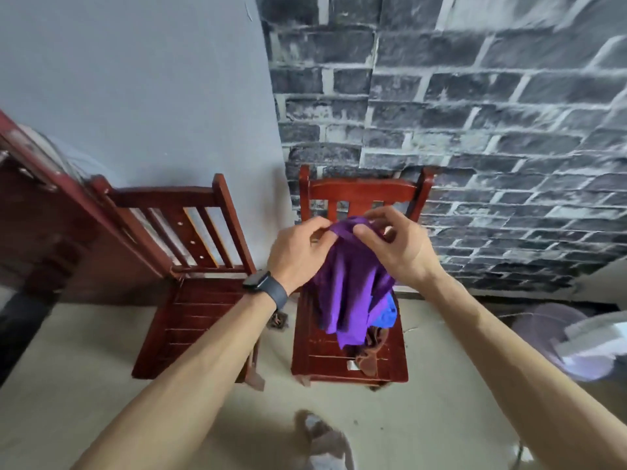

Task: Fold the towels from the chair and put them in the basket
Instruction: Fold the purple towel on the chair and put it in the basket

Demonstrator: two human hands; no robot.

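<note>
A purple towel hangs in the air above the right red wooden chair. My left hand and my right hand both pinch its top edge, close together, with the cloth drooping down between them. On the chair seat beneath lie a blue towel and a brown towel, partly hidden by the purple one. No basket is in view.
A second red wooden chair stands to the left, its seat bare. A dark red cabinet or door is at far left. A white and grey object sits on the floor at right. A brick-pattern wall stands behind.
</note>
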